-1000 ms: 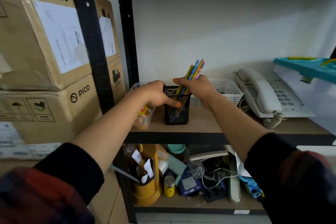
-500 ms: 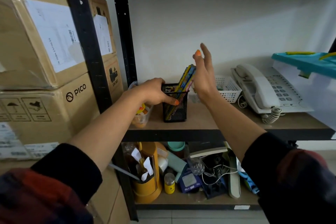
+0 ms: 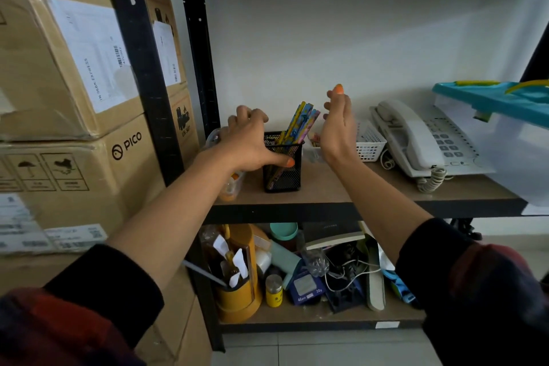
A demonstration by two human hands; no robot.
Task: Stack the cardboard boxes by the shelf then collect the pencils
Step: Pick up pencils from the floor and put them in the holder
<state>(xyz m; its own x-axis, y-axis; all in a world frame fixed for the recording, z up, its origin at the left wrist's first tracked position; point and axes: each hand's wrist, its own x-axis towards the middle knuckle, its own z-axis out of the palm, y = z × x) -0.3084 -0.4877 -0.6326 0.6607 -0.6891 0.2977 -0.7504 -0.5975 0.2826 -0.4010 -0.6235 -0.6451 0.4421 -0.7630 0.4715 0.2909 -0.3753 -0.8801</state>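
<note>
Pencil step: pencils (image 3: 300,122) sit in mesh cup (image 3: 283,168). Left hand (image 3: 252,142) grips cup; right hand (image 3: 337,128) open, empty beside pencils. Next: probably let go.

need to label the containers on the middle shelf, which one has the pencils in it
The black mesh cup, gripped by the left hand. Colourful pencils stand in it, leaning right. The white lattice basket beside the phone holds no pencils.

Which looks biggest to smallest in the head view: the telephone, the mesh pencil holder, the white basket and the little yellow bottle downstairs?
As they look:
1. Telephone
2. Mesh pencil holder and white basket: alike; the right hand partly hides the basket.
3. Yellow bottle
</note>
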